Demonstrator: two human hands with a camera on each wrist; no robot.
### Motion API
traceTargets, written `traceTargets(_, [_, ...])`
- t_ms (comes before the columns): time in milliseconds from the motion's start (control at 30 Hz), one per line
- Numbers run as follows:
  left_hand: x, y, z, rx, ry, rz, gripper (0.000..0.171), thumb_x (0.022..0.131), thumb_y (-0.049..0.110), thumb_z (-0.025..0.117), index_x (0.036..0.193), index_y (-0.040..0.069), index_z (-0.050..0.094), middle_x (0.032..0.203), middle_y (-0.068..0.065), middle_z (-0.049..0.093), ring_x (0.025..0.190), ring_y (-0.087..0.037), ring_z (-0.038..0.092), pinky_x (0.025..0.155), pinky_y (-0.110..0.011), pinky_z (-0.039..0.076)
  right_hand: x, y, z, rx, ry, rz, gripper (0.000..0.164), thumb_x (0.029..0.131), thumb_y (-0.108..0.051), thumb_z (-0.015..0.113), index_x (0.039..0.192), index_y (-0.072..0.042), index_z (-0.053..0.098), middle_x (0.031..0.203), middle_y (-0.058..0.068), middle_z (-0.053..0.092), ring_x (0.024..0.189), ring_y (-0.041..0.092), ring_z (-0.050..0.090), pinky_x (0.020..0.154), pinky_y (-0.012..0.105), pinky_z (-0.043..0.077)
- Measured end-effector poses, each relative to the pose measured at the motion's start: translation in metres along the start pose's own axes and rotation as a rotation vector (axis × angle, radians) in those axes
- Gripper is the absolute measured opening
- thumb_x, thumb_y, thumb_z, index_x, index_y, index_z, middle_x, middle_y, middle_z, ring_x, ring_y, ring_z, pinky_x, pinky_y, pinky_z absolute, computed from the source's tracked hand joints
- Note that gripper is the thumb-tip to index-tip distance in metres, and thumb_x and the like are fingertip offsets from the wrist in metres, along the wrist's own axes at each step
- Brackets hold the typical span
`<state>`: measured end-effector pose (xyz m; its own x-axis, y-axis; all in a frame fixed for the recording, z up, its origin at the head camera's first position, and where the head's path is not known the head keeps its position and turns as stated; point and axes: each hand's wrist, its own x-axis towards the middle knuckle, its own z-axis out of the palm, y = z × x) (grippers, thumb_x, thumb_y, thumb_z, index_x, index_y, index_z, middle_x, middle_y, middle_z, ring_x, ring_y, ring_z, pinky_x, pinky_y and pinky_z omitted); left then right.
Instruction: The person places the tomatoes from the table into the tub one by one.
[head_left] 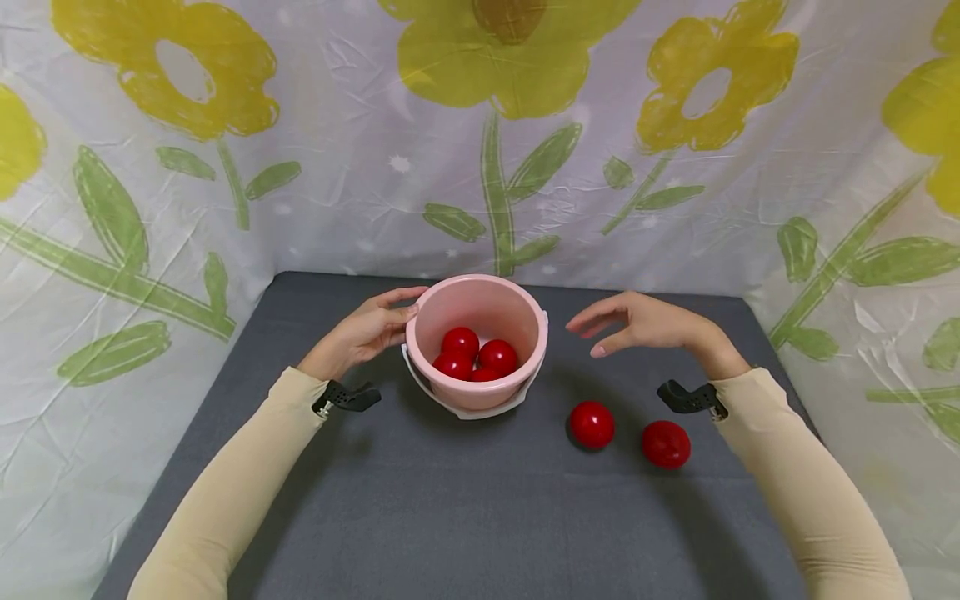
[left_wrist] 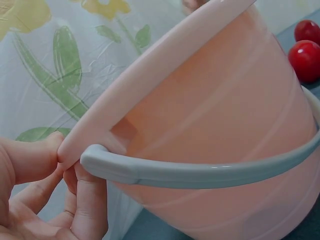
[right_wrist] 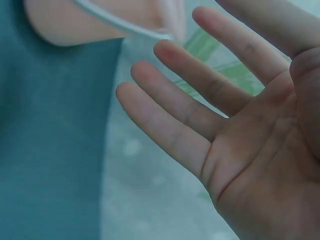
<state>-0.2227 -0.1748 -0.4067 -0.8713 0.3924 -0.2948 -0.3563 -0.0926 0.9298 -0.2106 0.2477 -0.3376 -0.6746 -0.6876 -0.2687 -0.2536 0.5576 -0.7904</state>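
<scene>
A pink bucket (head_left: 480, 287) with a white handle (left_wrist: 200, 174) stands at the back middle of the table, several red balls (head_left: 497, 357) inside it. My left hand (head_left: 369, 327) pinches the bucket's rim at its left side; in the left wrist view the thumb (left_wrist: 35, 156) lies on the outer edge and the fingers are curled underneath. To the right of the bucket my right hand (head_left: 637, 325) hovers above the table, apart from everything. Its fingers (right_wrist: 200, 85) are loosely extended, with nothing in the palm. Below it lies a red ball (head_left: 592, 425), with a darker red ball (head_left: 666, 444) farther right.
A dark grey cloth covers the table (head_left: 450, 508). Behind and on both sides hangs a pale curtain (head_left: 337, 167) printed with yellow flowers and green leaves. Each wrist wears a black strap (head_left: 352, 396).
</scene>
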Motion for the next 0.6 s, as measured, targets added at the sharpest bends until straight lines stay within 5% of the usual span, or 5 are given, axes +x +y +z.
traceTargets(233, [0.001, 0.000, 0.001, -0.007, 0.000, -0.002, 0.054, 0.102, 0.009, 0.051, 0.154, 0.013, 0.035, 0.123, 0.000, 0.059, 0.088, -0.008, 0.068, 0.075, -0.023, 0.060, -0.012, 0.038, 0.029, 0.026, -0.031, 0.021, 0.054, 0.085, -0.024, 0.078, 0.135, -0.016, 0.061, 0.143, 0.012, 0.057, 0.131, 0.040, 0.054, 0.096, 0.032, 0.055])
traceTargets(600, [0.000, 0.001, 0.001, -0.003, 0.006, -0.005, 0.054, 0.102, 0.009, 0.052, 0.153, 0.013, 0.036, 0.124, 0.000, 0.059, 0.088, -0.009, 0.068, 0.076, -0.024, 0.060, -0.015, 0.080, 0.064, 0.057, -0.050, 0.009, 0.060, 0.086, -0.023, 0.078, 0.139, -0.006, 0.056, 0.142, 0.019, 0.056, 0.132, 0.043, 0.051, 0.107, 0.061, 0.042])
